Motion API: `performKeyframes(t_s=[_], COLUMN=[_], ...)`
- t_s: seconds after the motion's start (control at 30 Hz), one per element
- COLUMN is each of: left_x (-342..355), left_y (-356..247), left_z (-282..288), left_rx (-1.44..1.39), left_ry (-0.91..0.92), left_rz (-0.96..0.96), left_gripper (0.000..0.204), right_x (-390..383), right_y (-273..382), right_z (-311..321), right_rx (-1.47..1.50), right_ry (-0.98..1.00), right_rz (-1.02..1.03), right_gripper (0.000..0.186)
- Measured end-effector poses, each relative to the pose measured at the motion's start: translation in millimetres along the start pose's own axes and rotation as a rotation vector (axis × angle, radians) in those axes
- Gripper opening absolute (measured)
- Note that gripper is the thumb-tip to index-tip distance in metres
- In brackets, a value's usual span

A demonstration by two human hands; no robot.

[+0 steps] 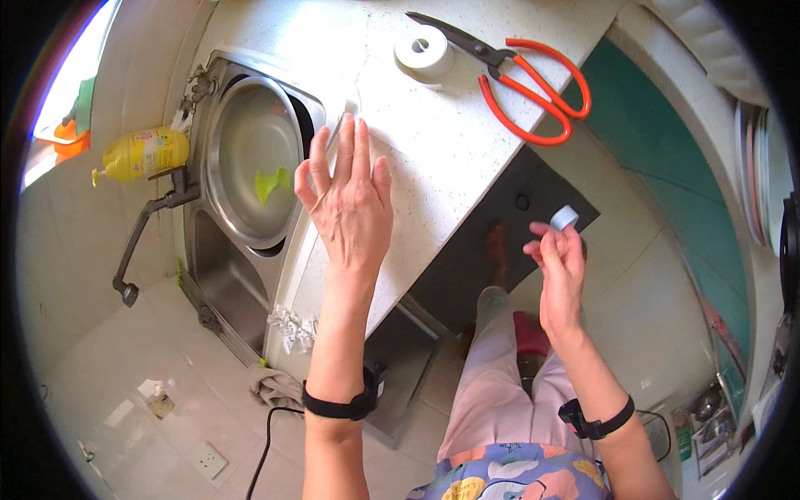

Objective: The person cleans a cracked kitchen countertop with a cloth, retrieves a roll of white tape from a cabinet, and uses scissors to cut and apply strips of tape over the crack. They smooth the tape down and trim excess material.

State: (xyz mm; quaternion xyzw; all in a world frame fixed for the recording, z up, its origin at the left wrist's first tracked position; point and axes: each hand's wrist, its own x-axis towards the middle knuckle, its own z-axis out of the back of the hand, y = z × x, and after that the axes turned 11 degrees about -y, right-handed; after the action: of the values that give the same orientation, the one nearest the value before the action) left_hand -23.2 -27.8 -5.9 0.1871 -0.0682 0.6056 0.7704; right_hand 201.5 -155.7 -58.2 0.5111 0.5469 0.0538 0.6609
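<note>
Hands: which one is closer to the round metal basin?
The left hand, outspread over the counter; the right hand is past the counter's edge, a small pale object at its fingertips.

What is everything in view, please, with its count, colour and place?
Counter: one, speckled white, centre
Scissors: one pair, red handles, counter's right edge
White roll: one, white, beside scissors
Small roll: one, pale blue, right of counter
Sink: one, silver, left of counter
Basin: one, silver, over sink
Leaf piece: one, yellowish green, in basin
Pump bottle: one, yellow, left of sink
Tap: one, dark, left of sink
Mat: one, dark grey, floor
Cloth: one, greyish, below sink
Clutter: count unclear, mixed colours, lower right
Wristbands: two, black, one per wrist
Left hand: one, bare, over counter
Right hand: one, bare, bearing small roll
</note>
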Motion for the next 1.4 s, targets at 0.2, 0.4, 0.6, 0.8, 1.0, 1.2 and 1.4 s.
performKeyframes(t_s=[0.2,0.4,0.6,0.8,1.0,1.2,1.4], left_x=[0.4,-1.8,-0.4,-23.3,-45.7,-18.1,-11.5], left_y=[1.6,-3.9,-3.9,-12.1,-7.0,3.2,14.7], left_z=[1.6,-5.2,-14.2,-8.0,7.0,-21.2,-25.3], left_rx=[-0.018,-0.056,-0.004,-0.006,-0.247,-0.225,-0.203], left_ry=[0.011,-0.013,-0.077,-0.036,-0.152,-0.19,-0.141], left_rz=[0.029,0.111,0.112,0.212,0.278,0.162,0.158], left_gripper=[0.042,0.041,0.04,0.042,0.041,0.042,0.04], right_x=[-4.6,-12.1,-28.1,-43.3,-30.7,28.4,51.6], right_y=[9.3,24.2,32.6,46.3,90.7,94.2,85.0], right_z=[2.1,1.6,29.3,40.7,-36.2,-132.7,-182.5], right_rx=[-0.1,-0.198,-0.303,-0.43,-0.783,-0.891,-1.027], right_ry=[0.107,0.21,0.234,0.298,0.485,0.576,0.558], right_rz=[0.192,0.337,0.359,0.512,1.336,1.801,1.934], right_gripper=[0.045,0.044,0.047,0.05,0.054,0.072,0.067])
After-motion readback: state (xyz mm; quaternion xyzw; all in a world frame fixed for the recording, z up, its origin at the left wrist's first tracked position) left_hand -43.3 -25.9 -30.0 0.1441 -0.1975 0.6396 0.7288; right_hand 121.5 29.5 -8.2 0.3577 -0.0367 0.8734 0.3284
